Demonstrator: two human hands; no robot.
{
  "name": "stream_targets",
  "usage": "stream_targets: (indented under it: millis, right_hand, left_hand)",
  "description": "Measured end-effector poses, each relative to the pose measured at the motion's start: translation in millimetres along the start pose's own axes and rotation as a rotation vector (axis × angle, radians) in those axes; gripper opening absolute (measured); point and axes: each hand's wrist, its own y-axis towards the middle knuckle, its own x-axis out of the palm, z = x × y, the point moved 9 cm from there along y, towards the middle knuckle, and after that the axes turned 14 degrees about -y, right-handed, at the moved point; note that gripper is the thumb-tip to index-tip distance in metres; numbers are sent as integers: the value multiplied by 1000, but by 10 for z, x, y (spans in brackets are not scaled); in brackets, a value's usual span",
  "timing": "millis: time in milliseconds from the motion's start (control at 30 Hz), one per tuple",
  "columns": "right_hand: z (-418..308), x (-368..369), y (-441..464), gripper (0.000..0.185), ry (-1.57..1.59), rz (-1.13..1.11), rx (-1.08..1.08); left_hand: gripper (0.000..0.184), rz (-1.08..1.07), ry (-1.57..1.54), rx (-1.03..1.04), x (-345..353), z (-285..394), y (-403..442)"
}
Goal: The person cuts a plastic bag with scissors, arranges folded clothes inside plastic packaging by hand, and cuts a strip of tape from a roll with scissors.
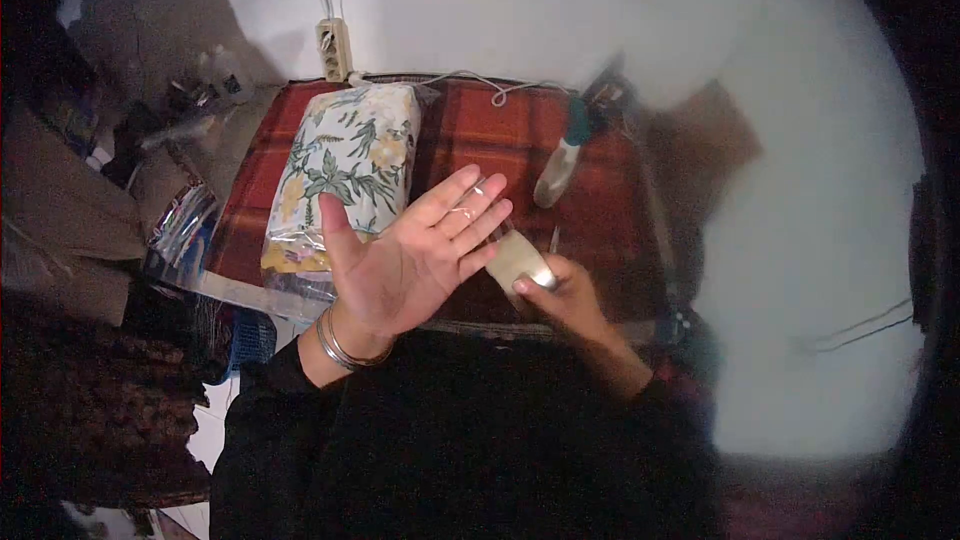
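Observation:
My left hand (pixel 400 260) is raised with its palm towards me, thumb apart and fingers stretched out. Small clear, shiny patches show on its fingers; what they are I cannot tell. Metal bangles (pixel 335 342) circle that wrist. My right hand (pixel 565 295) is closed around a pale translucent object (pixel 517 258), which has a bright glossy spot and is partly blurred. Its upper end lies close to my left fingertips; whether they touch is unclear. Behind my left hand lies a package of floral fabric in clear plastic (pixel 350 145).
A dark red plaid cloth (pixel 470 130) covers the surface before me. On it lies a pale, bottle-like item with a teal top (pixel 560 165). A power strip (pixel 334 48) with a white cable is at the back wall. Shiny plastic packets (pixel 185 215) lie at left.

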Motion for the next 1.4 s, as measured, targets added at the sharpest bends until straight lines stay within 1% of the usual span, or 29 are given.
stream_targets:
  millis: [100,133,167,200,233,267,333,367,400,467,500,567,600,667,700,733,767,833,867,900,933,967,1033,1100,1133,1200,1267,1333,1400]
  right_hand:
    - [77,-45,-49,24,-81,43,114]
    - [204,-63,-23,24,-74,52,121]
    - [335,-178,31,23,-114,169,9]
    - [419,-290,56,22,-154,284,-102]
    - [620,-392,96,33,-217,349,37]
    - [731,-431,127,33,-213,352,45]
    - [1264,-536,123,44,-1017,195,454]
    - [1606,-488,116,51,-1128,111,404]
    - [1712,-449,77,51,-1127,112,405]
    - [1623,-450,24,48,-1261,250,331]
    - [1609,-466,9,48,-1259,242,333]
    - [1615,-537,-12,46,-1323,150,382]
    - [1677,-583,-48,46,-1324,152,380]
    - [1765,-670,-136,42,-1462,144,304]
    - [1696,-737,-187,42,-1471,149,297]
    - [1705,-827,-263,39,-1410,104,373]
    - [1735,-911,-333,37,-1349,56,446]
    - [1879,-1160,-476,35,-1347,51,470]
    - [1867,-1250,-514,32,-1330,49,505]
    - [1804,-1351,-554,32,-1337,47,500]
    - [1466,-1456,-610,30,-1327,90,455]
    - [1132,-1559,-663,29,-1316,134,409]
    - [685,-1758,-713,32,-1016,240,389]
    - [28,-1723,-755,42,-995,286,218]
    - [-268,-1665,-815,42,-998,289,220]
    - [-992,-1347,-869,54,-939,239,-90]
    - [-1220,-1228,-885,57,-985,202,-114]
    - [-1285,-1144,-835,59,-1034,160,-145]
    - [-1332,-1051,-757,61,-984,117,-248]
  left_hand:
    - [125,-22,66,-56,0,-67,73]
    - [125,-24,101,-83,-8,-90,108]
    - [125,-21,99,-94,-20,-96,143]
    - [124,-12,167,-158,-46,-145,167]
    - [124,-4,234,-221,-74,-189,183]
    - [124,1,232,-229,-85,-181,210]
    - [123,45,412,-374,-179,-265,218]
    - [123,43,412,-377,-197,-270,225]
    - [124,46,470,-396,-247,-283,221]
    - [124,56,526,-412,-256,-275,220]
    - [125,69,517,-414,-209,-258,223]
    - [126,86,508,-417,-198,-235,212]
    - [127,72,490,-408,-191,-217,221]
    - [128,48,473,-390,-178,-162,243]
    - [129,13,412,-427,-152,-168,237]
    - [130,-23,349,-461,-126,-167,231]
    - [130,-30,350,-446,-139,-114,247]
    - [120,-212,305,-549,-31,-129,196]
    - [120,-213,304,-539,-28,-88,205]
    - [121,-260,312,-581,13,-92,188]
    - [122,-311,322,-623,58,-103,168]
    - [122,-316,321,-614,84,-82,179]
    - [122,-391,401,-654,139,-98,146]
    - [123,-424,418,-667,167,-95,156]
    - [123,-458,438,-683,185,-106,152]
    - [122,-505,443,-684,201,-118,163]
    - [121,-554,451,-682,221,-136,162]
    - [118,-636,464,-668,281,-154,137]
    - [117,-657,456,-663,316,-152,112]
